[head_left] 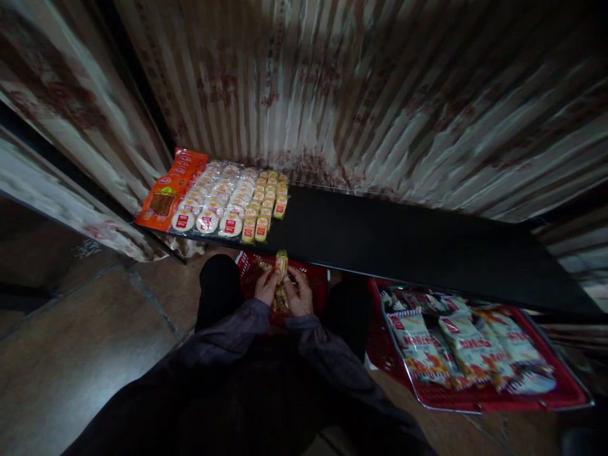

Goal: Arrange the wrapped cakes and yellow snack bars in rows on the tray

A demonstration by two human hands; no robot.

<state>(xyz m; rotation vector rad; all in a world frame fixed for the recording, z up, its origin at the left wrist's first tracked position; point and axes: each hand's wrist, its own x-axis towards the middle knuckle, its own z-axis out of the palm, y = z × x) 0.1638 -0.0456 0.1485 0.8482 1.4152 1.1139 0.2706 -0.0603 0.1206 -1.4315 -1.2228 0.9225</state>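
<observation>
Between my knees, just off the front edge of the black shelf (pixel 361 225), both hands hold a small yellow wrapped snack (pixel 282 261). My left hand (pixel 268 286) grips it from the left, fingers closed. On its other side my right hand (pixel 299 294) closes around it. Below them sits a red basket (pixel 319 273) with more yellow packets (pixel 280 299) inside, partly hidden by my hands. On the shelf's left part, similar yellow packets (pixel 261 229) stand in rows beside several round white wrapped snacks (pixel 230 223).
An orange snack bag (pixel 167 190) lies at the shelf's left end. At the right, a second red basket (pixel 456 400) holds several white and orange snack bags (pixel 468 345). Pleated patterned curtains (pixel 332 95) hang behind the shelf.
</observation>
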